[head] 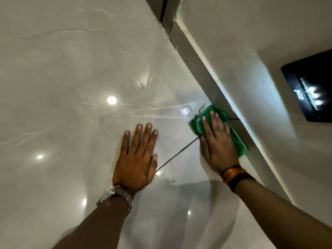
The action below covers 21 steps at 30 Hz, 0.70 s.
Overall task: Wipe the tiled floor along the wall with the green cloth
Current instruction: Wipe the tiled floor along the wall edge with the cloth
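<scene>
The green cloth (196,123) lies flat on the glossy pale tiled floor (80,78), right against the grey skirting (212,87) at the foot of the wall (251,33). My right hand (217,144) presses down on the cloth with fingers stretched out, covering most of it; green edges show past the fingertips and along the skirting side. My left hand (138,157) rests flat on the floor to the left of the cloth, fingers spread, holding nothing. A dark grout line (179,151) runs between the two hands.
A black glossy panel (312,87) is set in the wall at the right. A dark vertical gap (166,13) shows at the top where the skirting ends. Ceiling lights reflect off the floor tiles.
</scene>
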Tool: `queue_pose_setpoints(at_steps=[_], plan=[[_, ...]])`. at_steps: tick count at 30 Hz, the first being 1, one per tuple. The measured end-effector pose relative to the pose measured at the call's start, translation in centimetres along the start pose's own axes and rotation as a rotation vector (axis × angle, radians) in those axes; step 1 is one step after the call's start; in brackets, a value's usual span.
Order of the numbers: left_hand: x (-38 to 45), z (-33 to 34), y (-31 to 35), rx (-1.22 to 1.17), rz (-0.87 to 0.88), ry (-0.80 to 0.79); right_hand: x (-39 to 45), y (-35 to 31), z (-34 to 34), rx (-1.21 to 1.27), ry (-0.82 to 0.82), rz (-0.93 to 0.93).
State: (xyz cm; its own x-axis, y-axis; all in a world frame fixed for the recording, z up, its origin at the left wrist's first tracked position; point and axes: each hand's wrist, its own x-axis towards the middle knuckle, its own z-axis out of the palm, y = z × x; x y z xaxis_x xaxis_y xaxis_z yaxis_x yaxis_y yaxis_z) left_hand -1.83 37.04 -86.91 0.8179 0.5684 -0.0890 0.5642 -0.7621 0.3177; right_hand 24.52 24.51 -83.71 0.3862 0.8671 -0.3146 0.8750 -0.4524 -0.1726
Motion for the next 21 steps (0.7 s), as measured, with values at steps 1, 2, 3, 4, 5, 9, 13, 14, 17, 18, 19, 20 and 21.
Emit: queue_pose_setpoints(at_steps=[1,2,3,4,5,9,13,14,17,18,19,20,21], plan=[[0.0,0.0,0.0,0.002,0.0,-0.002,2.3,-1.2,-0.3,0.003,0.03,-0.003],[0.1,0.1,-0.1,-0.003,0.005,-0.006,4.3,-2.4,-0.8,0.01,0.057,0.0],[0.1,0.1,0.0,-0.008,0.007,-0.007,6.2,-3.5,-1.3,0.025,0.081,-0.005],[0.0,0.0,0.0,-0.002,0.006,-0.006,8.3,-4.6,-1.8,0.047,0.1,-0.019],[0.1,0.0,-0.1,0.009,0.007,-0.009,10.7,-5.8,-2.3,0.069,0.111,-0.032],[0.2,0.0,-0.2,0.007,0.031,-0.018,19.7,-11.4,-4.9,0.125,0.136,-0.014],[0.2,-0.1,-0.4,0.011,0.025,-0.023,18.5,-13.6,-5.2,0.062,0.08,-0.178],[0.3,-0.2,-0.2,0.011,0.021,-0.026,16.5,-13.0,-4.9,0.039,0.05,-0.284],[0.3,-0.5,0.0,0.01,-0.002,-0.043,11.8,-11.6,-4.3,0.03,-0.044,-0.407],[0.3,-0.6,0.1,0.011,-0.003,-0.042,11.7,-11.5,-4.3,0.022,-0.058,-0.403],[0.4,-0.6,0.0,0.014,0.002,-0.045,12.4,-11.8,-4.4,0.016,-0.065,-0.394],[0.4,-0.6,-0.1,0.015,0.008,-0.049,13.7,-12.1,-4.6,0.016,-0.062,-0.381],[0.4,-0.6,-0.1,0.014,0.013,-0.049,15.5,-12.6,-5.1,0.024,-0.052,-0.359]])
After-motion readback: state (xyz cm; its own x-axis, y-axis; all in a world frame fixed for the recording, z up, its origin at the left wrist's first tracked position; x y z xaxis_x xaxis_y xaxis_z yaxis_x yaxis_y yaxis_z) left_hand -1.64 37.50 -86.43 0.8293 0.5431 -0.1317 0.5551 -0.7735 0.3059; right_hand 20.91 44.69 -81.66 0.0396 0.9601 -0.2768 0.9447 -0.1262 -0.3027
